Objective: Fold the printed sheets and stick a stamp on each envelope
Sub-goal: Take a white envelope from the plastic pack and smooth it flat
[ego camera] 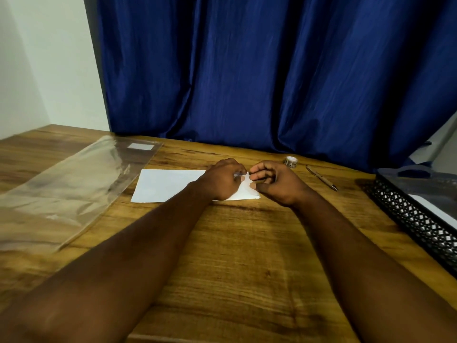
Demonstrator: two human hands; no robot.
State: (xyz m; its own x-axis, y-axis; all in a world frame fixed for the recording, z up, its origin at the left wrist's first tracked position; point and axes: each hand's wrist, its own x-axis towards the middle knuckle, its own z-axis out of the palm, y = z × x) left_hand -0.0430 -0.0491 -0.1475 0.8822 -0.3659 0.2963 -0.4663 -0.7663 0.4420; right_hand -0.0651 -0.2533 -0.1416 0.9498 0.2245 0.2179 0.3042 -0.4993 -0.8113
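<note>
Head view has your two forearms reaching out over the wooden bench (235, 256) to a white paper (168, 185) lying flat near its far middle; whether it is a sheet or an envelope you cannot tell from here. Your left hand (223, 179) rests over the paper's right part with its fingers curled, pinching the raised right end of the paper, and something small and pale sits at its fingertips, too blurred to name. Your right hand (274, 184) is just beside it, fingers curled too, with the forefinger and thumb meeting that same lifted edge. Left of the paper lies a clear plastic sleeve (74, 184) with a small white label near its far end. Beyond your right hand stands a small roll of tape (291, 161), and a pen (321, 178) lies near it. A black mesh tray (415, 219) sits at the bench's right edge, holding white paper. A blue curtain (247, 70) hangs behind the bench.
</note>
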